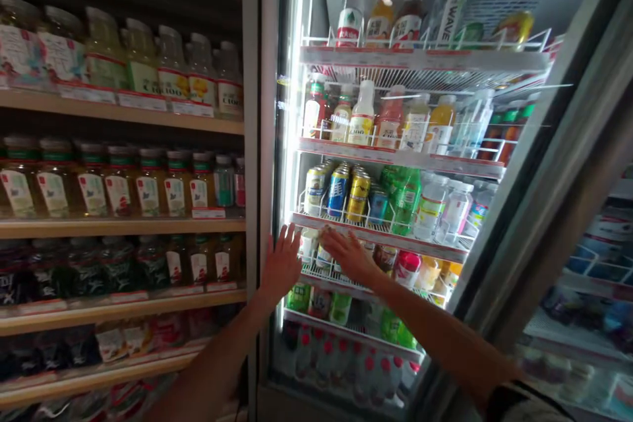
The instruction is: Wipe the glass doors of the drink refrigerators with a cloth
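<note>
My left hand (281, 265) is raised with its fingers spread, in front of the left frame of a lit drinks fridge. Just right of it, my right hand (347, 256) reaches toward the fridge's fourth shelf, fingers stretched out and holding nothing. Above the hands, a shelf edge (376, 236) carries a blue can (337, 192), a gold can (358, 196) and green bottles (406, 201). Behind and beside the right hand stand cans and a red-topped container (408, 268). Whether the fingertips touch anything is unclear.
Wooden shelves (123, 227) of bottled drinks line the left side. The fridge's upper shelf edge (425, 59) holds tall bottles. A metal door frame (548, 204) slants down the right, with another stocked cooler beyond it. Green cans (340, 308) and red-capped bottles stand lower down.
</note>
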The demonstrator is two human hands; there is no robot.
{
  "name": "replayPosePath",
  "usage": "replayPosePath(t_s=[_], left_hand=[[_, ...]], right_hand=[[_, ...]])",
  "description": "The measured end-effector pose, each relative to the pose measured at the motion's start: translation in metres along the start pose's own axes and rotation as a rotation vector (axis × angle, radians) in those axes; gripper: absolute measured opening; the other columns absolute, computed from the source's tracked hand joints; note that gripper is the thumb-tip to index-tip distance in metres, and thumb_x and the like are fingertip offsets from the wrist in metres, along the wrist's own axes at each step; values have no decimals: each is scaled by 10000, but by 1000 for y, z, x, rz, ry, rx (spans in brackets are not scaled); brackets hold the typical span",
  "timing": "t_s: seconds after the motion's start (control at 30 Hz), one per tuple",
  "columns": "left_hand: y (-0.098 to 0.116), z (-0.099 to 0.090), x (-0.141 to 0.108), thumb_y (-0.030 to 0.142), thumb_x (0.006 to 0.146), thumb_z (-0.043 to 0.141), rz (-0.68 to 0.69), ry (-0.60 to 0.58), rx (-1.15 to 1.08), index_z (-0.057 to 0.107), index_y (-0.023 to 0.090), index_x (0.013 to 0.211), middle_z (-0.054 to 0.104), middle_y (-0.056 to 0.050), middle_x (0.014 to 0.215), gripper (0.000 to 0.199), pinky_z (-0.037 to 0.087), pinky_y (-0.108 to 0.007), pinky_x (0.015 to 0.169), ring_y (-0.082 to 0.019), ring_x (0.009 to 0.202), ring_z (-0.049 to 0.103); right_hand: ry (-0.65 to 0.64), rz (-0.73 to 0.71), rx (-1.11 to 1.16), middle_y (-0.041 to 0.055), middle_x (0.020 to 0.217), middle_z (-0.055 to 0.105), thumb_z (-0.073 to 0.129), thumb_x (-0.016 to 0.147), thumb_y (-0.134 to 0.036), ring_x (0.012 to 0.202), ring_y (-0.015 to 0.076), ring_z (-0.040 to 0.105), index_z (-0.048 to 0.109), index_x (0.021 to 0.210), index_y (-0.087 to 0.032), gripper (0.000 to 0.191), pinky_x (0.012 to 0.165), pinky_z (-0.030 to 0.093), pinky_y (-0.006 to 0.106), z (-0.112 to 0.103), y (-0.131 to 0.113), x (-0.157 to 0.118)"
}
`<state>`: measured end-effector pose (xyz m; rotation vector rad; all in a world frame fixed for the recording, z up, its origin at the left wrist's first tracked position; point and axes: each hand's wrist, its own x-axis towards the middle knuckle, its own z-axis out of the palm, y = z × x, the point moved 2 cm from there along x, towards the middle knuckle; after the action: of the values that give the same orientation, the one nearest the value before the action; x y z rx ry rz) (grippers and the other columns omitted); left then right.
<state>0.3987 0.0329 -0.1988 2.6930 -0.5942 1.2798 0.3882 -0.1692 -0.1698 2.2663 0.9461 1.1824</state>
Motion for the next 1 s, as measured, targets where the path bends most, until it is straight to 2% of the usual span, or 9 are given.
replayPosePath(t_s=[0.1, 0.17, 0.3, 0.37, 0.5, 0.57, 0.77, 0.87, 1.0], left_hand=[[-17, -1, 1, 223, 818, 446, -18, 22, 19, 341, 122, 1400, 257, -140, 1501, 600, 227, -544, 1111, -280, 1399, 229], [-27, 0, -1, 224, 818, 443, -28, 18, 25, 351, 115, 1394, 251, -146, 1501, 593, 234, -550, 1106, -286, 1396, 234], [-48, 0, -9, 193, 803, 441, -50, -8, 32, 375, 109, 1381, 270, -149, 1492, 588, 245, -549, 1102, -288, 1385, 264], [-59, 0, -12, 186, 796, 439, -62, -4, 27, 372, 100, 1383, 278, -152, 1489, 597, 240, -543, 1106, -287, 1384, 268], [-75, 1, -10, 181, 792, 431, -95, 36, 8, 346, 107, 1398, 277, -150, 1492, 616, 214, -542, 1116, -283, 1386, 267], [-80, 4, -8, 179, 792, 429, -89, 53, 4, 334, 112, 1404, 276, -149, 1494, 624, 208, -543, 1117, -282, 1388, 262], [-89, 13, -11, 168, 790, 423, -37, 58, 21, 345, 116, 1398, 299, -149, 1486, 616, 217, -536, 1116, -279, 1382, 276], [-84, 17, -9, 192, 794, 447, -23, 39, 8, 351, 108, 1393, 289, -155, 1490, 612, 226, -529, 1116, -284, 1385, 269], [-62, 24, -3, 213, 809, 460, 24, 34, -47, 352, 109, 1388, 293, -161, 1487, 598, 248, -533, 1107, -284, 1389, 258]], right_hand=[[55, 194, -4, 56, 1539, 231, 415, 846, -96, 1444, 239, 83, 300, 1437, -188, 609, 1149, 34, 546, -8, 16, 42], [67, 215, 8, 59, 1540, 228, 414, 836, -85, 1446, 238, 69, 270, 1449, -188, 638, 1148, 44, 549, -4, 12, 57], [20, -26, 47, 45, 1518, 293, 404, 805, -38, 1431, 183, 164, 256, 1453, -187, 682, 1170, 111, 457, 19, -27, 57], [16, -80, 62, 40, 1515, 301, 399, 791, -22, 1426, 174, 184, 247, 1455, -182, 700, 1172, 120, 446, 23, -34, 70], [96, 157, 53, 57, 1541, 226, 396, 810, -44, 1443, 229, 99, 227, 1463, -178, 688, 1156, 48, 542, 15, -19, 127], [109, 195, 51, 55, 1542, 221, 389, 825, -59, 1443, 237, 94, 241, 1458, -176, 660, 1154, 50, 546, 18, -22, 139], [-8, -74, 84, 43, 1518, 292, 413, 791, -48, 1424, 167, 187, 271, 1444, -147, 676, 1175, 121, 413, 46, -69, 90], [31, 49, 37, 26, 1530, 259, 406, 795, -45, 1442, 174, 110, 257, 1452, -194, 690, 1175, 34, 465, 38, -52, 84], [60, 213, -33, 50, 1536, 237, 425, 814, -90, 1450, 207, 19, 276, 1447, -189, 658, 1154, -52, 525, 29, -34, 72]])
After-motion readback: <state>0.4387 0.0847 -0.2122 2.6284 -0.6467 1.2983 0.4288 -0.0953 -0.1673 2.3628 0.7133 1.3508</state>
